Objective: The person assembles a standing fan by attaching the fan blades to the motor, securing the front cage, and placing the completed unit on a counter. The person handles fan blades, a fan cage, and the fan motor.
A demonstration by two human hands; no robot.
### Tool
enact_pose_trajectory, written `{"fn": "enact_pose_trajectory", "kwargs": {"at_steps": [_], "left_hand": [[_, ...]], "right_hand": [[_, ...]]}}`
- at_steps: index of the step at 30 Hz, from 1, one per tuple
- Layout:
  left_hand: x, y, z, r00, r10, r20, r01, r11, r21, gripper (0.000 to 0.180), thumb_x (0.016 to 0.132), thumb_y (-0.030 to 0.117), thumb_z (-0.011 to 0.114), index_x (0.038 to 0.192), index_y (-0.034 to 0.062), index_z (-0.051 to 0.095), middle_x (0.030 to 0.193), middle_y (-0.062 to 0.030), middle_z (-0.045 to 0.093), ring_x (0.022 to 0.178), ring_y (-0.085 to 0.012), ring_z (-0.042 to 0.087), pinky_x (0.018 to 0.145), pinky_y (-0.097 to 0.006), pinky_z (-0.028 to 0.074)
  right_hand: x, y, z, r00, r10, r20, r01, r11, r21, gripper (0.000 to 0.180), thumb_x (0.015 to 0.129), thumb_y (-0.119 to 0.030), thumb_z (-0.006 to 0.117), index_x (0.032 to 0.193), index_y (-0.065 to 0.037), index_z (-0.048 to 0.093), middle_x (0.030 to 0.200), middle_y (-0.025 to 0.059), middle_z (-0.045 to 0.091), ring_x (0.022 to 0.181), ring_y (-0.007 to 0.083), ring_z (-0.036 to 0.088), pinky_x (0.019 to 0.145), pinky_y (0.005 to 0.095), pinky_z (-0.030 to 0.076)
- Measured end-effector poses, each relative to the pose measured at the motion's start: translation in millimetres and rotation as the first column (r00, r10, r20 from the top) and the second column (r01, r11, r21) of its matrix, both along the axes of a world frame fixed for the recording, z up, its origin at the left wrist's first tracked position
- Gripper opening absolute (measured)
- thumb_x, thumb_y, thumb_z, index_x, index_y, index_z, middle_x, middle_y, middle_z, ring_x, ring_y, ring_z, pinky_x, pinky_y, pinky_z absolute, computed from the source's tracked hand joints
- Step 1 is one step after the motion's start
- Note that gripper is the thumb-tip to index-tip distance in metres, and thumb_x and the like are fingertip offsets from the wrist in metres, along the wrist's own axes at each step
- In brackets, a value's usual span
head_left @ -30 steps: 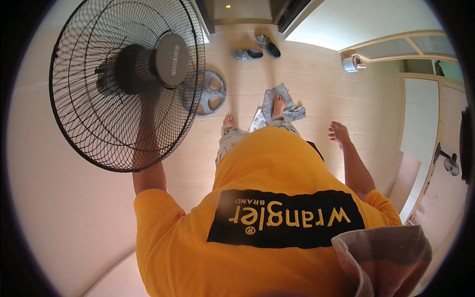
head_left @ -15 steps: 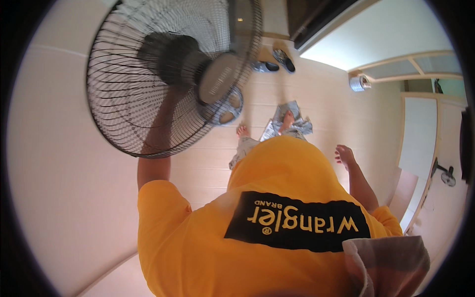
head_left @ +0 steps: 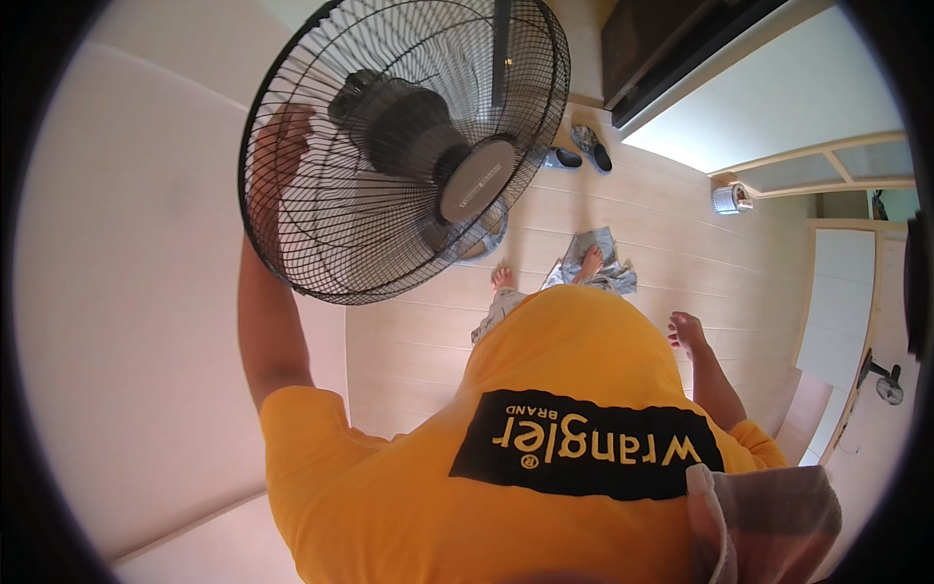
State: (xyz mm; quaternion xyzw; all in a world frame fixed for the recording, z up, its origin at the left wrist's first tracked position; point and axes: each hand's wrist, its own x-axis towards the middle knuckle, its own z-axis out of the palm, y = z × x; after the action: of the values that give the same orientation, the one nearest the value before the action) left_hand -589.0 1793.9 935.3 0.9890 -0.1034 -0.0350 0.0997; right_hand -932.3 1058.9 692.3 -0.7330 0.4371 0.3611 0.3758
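Observation:
A black stand fan (head_left: pixel 409 146) with a wire grille fills the upper middle of the view, its grey hub facing me. My left hand (head_left: pixel 282 136) reaches up behind the grille's left rim and grips the fan there; the fingers show only through the wires. Through the grille's lower part I see the fan's round grey base (head_left: pixel 482 238) on the floor. My right hand (head_left: pixel 686 331) hangs beside my hip, holding nothing, fingers loosely apart. I wear an orange shirt (head_left: pixel 389 487).
A grey cloth (head_left: pixel 608 263) lies on the pale wood floor under my right foot. A pair of dark slippers (head_left: pixel 579 151) sits farther off by a dark doorway. A towel (head_left: pixel 769 516) hangs over my right shoulder. A white wall stands to the left.
The fan head has swung right and up in the view and tilted, with my left hand following behind its rim. My right hand stays by my side.

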Motion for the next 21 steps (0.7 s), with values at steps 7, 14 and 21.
{"fn": "enact_pose_trajectory", "kwargs": {"at_steps": [7,14,21], "left_hand": [[17,-7,5,0.992,-0.013,-0.122,0.055,0.938,0.343,0.05,0.103,0.045,0.056,0.124,0.0007,0.064,0.106,-0.0275,0.071,0.102,-0.0407,0.069,0.089,-0.047,0.055],[20,-2,2,0.998,-0.052,0.023,0.042,0.949,0.312,0.047,0.107,0.043,0.048,0.12,0.0018,0.067,0.102,-0.0284,0.071,0.1,-0.0431,0.07,0.087,-0.048,0.055],[48,29,-10,0.953,-0.295,-0.065,0.302,0.938,0.167,0.054,0.102,0.037,0.064,0.146,0.0065,0.053,0.132,-0.0211,0.064,0.106,-0.0377,0.068,0.086,-0.049,0.055]], "right_hand": [[0,9,-26,0.993,-0.056,0.108,0.05,0.997,0.058,0.045,0.1,-0.03,0.059,0.139,-0.007,0.06,0.101,0.0084,0.07,0.073,0.0198,0.067,0.063,0.0364,0.057],[-29,30,-27,0.989,-0.12,0.086,0.115,0.992,0.051,0.044,0.1,-0.031,0.06,0.139,-0.008,0.06,0.104,0.009,0.071,0.076,0.0216,0.068,0.065,0.0375,0.058],[-57,27,-38,0.986,-0.165,-0.006,0.165,0.986,-0.003,0.041,0.1,-0.031,0.06,0.135,-0.01,0.063,0.104,0.0095,0.071,0.078,0.023,0.069,0.067,0.0395,0.059]]}}
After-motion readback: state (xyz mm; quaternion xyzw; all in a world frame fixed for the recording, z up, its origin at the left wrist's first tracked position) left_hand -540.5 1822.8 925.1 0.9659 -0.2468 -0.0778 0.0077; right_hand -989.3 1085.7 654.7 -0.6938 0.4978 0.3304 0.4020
